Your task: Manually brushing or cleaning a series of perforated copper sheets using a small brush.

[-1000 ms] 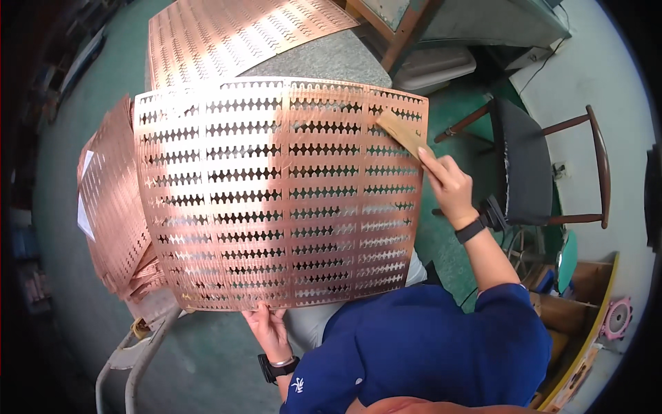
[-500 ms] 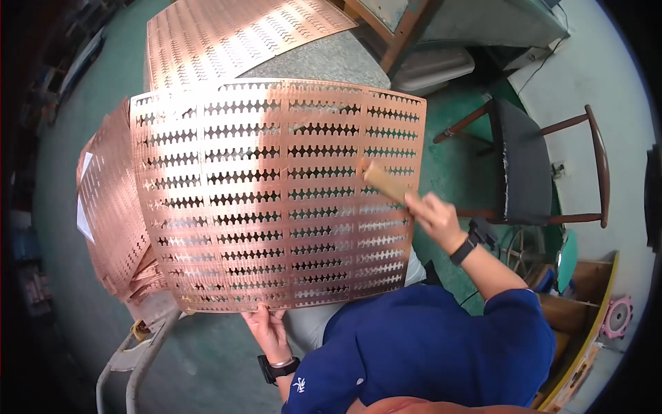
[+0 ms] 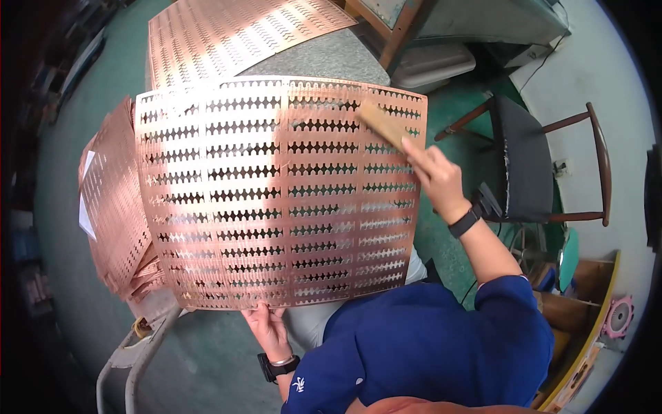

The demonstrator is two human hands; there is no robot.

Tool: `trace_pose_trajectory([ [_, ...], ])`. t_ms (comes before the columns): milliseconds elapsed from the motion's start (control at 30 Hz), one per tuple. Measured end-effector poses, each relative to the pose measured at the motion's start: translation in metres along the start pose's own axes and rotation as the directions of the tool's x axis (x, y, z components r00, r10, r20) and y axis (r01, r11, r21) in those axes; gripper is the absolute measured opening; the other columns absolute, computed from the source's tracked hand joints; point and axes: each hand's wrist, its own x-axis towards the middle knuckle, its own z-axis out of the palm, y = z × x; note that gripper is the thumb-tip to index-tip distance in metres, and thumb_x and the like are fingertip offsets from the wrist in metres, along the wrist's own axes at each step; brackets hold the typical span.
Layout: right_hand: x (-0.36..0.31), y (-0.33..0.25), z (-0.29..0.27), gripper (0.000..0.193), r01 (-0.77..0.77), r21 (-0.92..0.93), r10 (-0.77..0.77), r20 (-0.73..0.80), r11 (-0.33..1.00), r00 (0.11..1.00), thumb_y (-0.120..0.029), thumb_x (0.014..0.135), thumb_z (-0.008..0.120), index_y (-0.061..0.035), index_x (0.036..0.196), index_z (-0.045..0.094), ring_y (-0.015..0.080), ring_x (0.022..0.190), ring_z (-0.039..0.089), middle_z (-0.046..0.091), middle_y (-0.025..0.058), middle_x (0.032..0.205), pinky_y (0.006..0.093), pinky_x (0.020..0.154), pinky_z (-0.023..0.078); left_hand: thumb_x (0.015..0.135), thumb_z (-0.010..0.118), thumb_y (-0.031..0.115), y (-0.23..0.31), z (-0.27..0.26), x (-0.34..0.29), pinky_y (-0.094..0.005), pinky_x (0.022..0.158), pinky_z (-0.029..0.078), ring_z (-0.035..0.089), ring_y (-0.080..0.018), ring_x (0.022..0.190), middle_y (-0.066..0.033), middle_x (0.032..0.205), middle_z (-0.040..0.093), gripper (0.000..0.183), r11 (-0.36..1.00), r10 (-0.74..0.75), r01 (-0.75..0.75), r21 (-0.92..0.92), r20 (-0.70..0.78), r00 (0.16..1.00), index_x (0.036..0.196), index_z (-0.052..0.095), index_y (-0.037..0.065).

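Observation:
A large copper-coloured sheet (image 3: 284,181), punched with rows of toothed cut-outs, stands tilted in front of me. My left hand (image 3: 266,327) pinches its lower edge, with the thumb on the near face. My right hand (image 3: 434,174) is closed around one end of a flat, light-brown wooden bar (image 3: 382,125). The bar slants up and left across the sheet's upper right part; whether it touches the surface I cannot tell. Bright light washes out the sheet's left side.
A stack of similar copper sheets (image 3: 114,200) is at the left, above a grey metal frame (image 3: 141,359). Another punched sheet (image 3: 207,41) lies on a grey speckled tabletop (image 3: 324,62) at the far side. A dark chair (image 3: 527,159) is at the right.
My right hand has moved the wooden bar upward along the sheet's right side. The sheet has shifted slightly up; my left hand keeps its hold on the lower edge.

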Motion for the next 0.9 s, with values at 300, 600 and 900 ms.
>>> trace_pose_trajectory([
  [300,-0.04,0.005,-0.013,0.058,0.054,-0.125,-0.05,0.038,0.991,0.998,-0.01,0.079,0.069,-0.0275,0.133,0.057,0.0203,0.054,0.054,0.046,0.0037,0.071,0.0335,0.047,0.047,0.095,0.053,0.001,0.0,-0.004,0.001,-0.0351,0.076,0.063,0.063,-0.0209,0.104,-0.0119,0.126,0.054,0.054,1.0,0.003,-0.002,-0.012,0.018,1.0,0.142,0.03,0.011],
  [600,-0.023,-0.001,-0.022,0.062,0.103,-0.234,-0.087,0.081,0.967,0.993,-0.01,0.078,0.07,-0.0323,0.134,0.056,0.0182,0.052,0.053,0.043,0.003,0.069,0.0318,0.046,0.046,0.095,0.052,0.0,-0.006,-0.028,0.003,-0.0478,0.088,0.058,0.056,-0.027,0.117,-0.0127,0.138,0.045,0.063,0.999,-0.016,0.019,-0.047,0.078,0.997,0.148,0.023,0.015],
  [900,-0.014,-0.012,-0.013,0.054,0.012,-0.18,-0.011,0.006,0.984,1.0,-0.012,0.08,0.07,-0.0309,0.13,0.06,0.0183,0.051,0.053,0.044,0.003,0.067,0.0321,0.046,0.046,0.096,0.051,0.0,-0.01,-0.028,0.003,-0.0462,0.086,0.06,0.056,-0.0244,0.116,-0.013,0.135,0.048,0.062,0.998,0.0,0.005,-0.056,0.088,0.996,0.148,0.022,0.015],
])
